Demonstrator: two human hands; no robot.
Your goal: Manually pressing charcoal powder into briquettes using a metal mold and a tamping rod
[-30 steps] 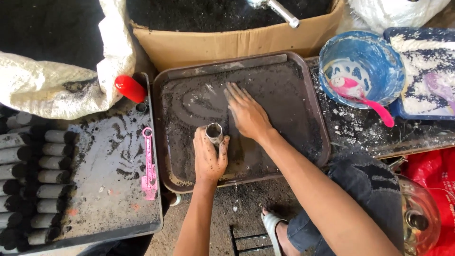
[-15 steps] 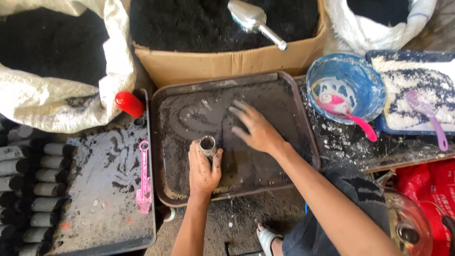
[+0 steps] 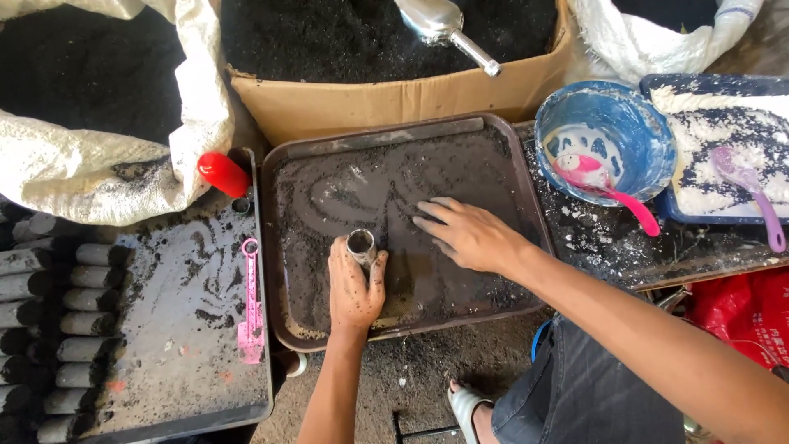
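Brown plastic tray [image 3: 501,164] at centre of head view, dusted with dark powder and streaked by finger marks. Left hand [image 3: 355,284] closed around small metal tube [image 3: 361,244], held upright on tray near its front half, open end up. Right hand [image 3: 467,233] open, fingers spread flat on tray surface just right of tube, not touching it.

Behind tray: cardboard box [image 3: 386,94] full of black powder, metal scoop [image 3: 444,23] lying in it. Left of box: white woven sack [image 3: 123,177] of same dark powder. Red cap [image 3: 223,174] near tray's back-left corner. Left: second dark tray [image 3: 189,329] with pink measuring spoon [image 3: 250,308]; rows of grey rolled cylinders [image 3: 49,329] along far left edge. Right: blue bowl [image 3: 608,140] holding pink spoon [image 3: 612,193]; beside it blue tray [image 3: 723,148] of white powder with purple spoon [image 3: 752,197].
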